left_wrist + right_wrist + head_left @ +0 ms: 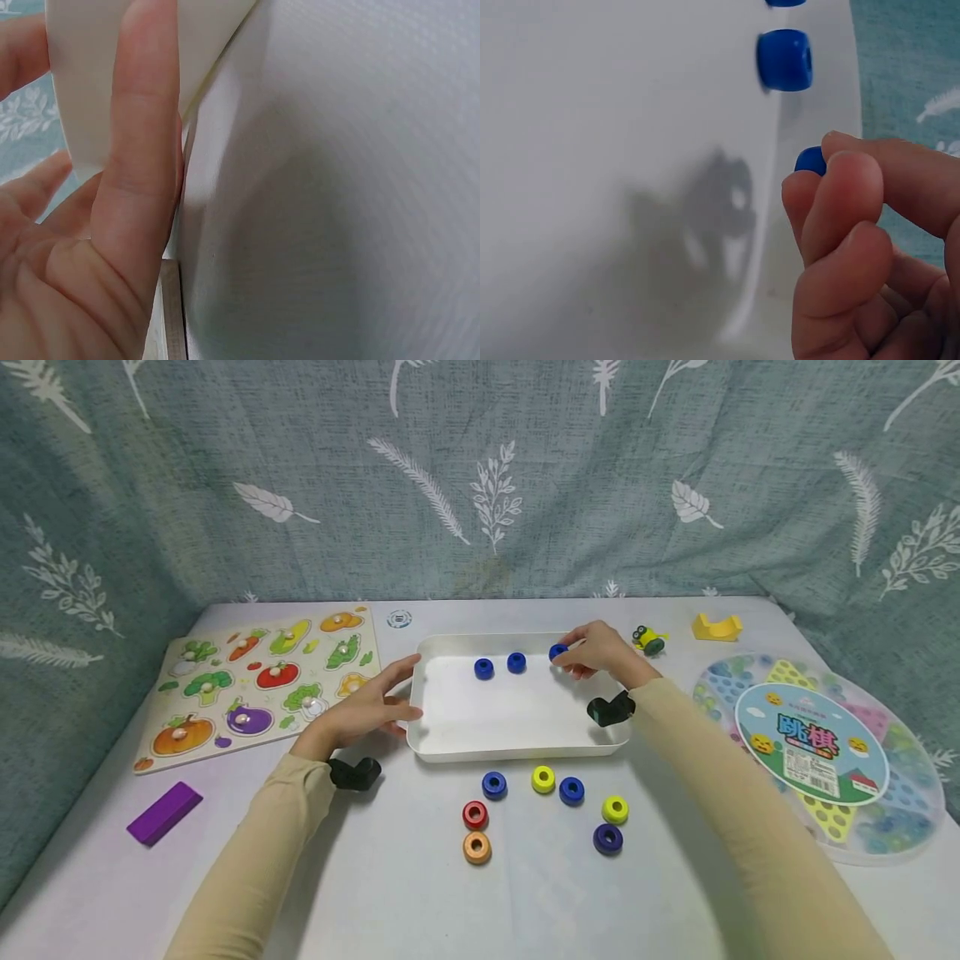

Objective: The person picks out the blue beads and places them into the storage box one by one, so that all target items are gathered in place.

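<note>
Beige sleeves [757, 827] run up over the white tabletop [397, 893], between them an orange ring [477, 848], a red ring [475, 815], two yellow rings [615, 810] and three more in blue shades, toward a shallow white tray [517, 714], against whose left end the left hand [363, 710] rests its extended thumb and fingers, not clenched. Over the tray's far right part the right hand [603, 652] pinches a blue ring [557, 650] in its fingertips; whether that ring touches the tray cannot be told, while two matching rings [483, 669] sit inside, near the far wall, to its left.
</note>
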The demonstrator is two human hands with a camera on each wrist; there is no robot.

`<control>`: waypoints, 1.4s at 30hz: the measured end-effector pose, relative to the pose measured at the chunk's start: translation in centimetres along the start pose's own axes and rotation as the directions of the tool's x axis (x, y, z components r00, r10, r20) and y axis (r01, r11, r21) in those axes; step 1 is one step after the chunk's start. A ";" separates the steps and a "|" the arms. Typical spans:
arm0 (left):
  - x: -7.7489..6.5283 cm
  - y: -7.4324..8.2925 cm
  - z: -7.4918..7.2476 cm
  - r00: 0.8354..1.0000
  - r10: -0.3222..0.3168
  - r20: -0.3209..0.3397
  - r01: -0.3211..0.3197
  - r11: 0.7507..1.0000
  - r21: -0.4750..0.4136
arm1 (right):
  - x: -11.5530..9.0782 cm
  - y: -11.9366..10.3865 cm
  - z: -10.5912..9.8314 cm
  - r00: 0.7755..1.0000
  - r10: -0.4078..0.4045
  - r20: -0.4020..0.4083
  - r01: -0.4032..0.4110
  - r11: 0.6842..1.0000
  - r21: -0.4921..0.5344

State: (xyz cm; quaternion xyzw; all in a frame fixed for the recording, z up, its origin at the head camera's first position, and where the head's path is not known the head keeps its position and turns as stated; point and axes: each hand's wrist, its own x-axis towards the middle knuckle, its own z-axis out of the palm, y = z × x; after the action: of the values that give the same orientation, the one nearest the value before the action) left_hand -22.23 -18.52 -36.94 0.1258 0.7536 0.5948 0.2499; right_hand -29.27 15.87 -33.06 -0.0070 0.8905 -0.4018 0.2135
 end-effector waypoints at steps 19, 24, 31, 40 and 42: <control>0.2 -0.1 0.0 1.000 0.000 0.018 0.001 1.000 -0.031 | 0.5 0.2 1.8 0.999 0.042 -0.018 -0.044 0.995 -0.095; 0.2 -0.2 -0.1 1.000 -0.005 0.015 0.005 1.000 -0.019 | 0.1 0.0 1.3 1.000 0.026 0.003 -0.026 0.998 -0.057; 0.2 -0.1 -0.3 1.000 -0.006 0.005 0.006 1.000 0.005 | -4.2 -1.0 -0.9 0.995 -0.091 -0.047 0.092 0.996 0.018; 0.2 -0.1 -0.3 1.000 -0.002 0.013 0.002 1.000 0.000 | -12.9 1.9 1.1 0.966 -0.257 0.026 0.257 0.966 -0.003; 0.2 -0.2 -0.2 1.000 -0.003 0.014 0.003 1.000 0.002 | -13.8 3.0 2.2 0.960 -0.270 0.067 0.271 0.963 0.003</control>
State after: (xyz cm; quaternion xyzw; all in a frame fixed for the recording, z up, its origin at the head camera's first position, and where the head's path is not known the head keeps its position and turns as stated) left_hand -22.51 -18.59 -37.12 0.1293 0.7527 0.5927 0.2559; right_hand -15.43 18.88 -31.38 -0.1427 0.8748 -0.4238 0.1863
